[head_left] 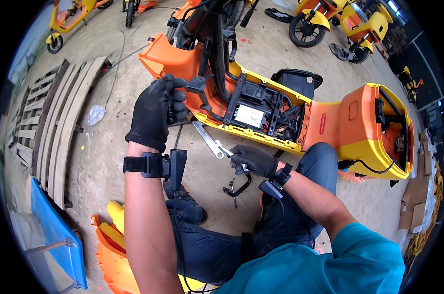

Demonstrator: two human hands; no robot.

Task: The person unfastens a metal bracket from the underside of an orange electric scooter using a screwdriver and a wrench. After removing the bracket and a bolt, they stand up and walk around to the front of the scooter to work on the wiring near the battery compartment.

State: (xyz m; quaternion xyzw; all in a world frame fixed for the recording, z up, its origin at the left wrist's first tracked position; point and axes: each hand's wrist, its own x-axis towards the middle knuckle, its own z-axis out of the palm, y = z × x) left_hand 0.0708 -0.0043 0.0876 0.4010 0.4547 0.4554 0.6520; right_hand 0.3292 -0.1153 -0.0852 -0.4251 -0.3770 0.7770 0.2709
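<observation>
Gripping a silver metal spanner, perhaps two overlapping, the black-gloved right hand has its fingers bent round the near end. The spanner sticks out toward the upper left, between the two hands, its far end close to the yellow lower edge of an orange-and-yellow plastic scooter body; whether it touches that edge cannot be told. The black-gloved left hand is raised, fingers curled, just beside a dark metal bracket-like part; whether they close on anything cannot be told, dark glove lying against dark parts.

The spanner should be stiff and fairly dense, hard to damage but likely to twist or slide on its smooth flat shank, so a firm hold mid-shank, clear of both ends, would suit it. A curved black tube-shaped part lies on the bare concrete floor below the right hand.
</observation>
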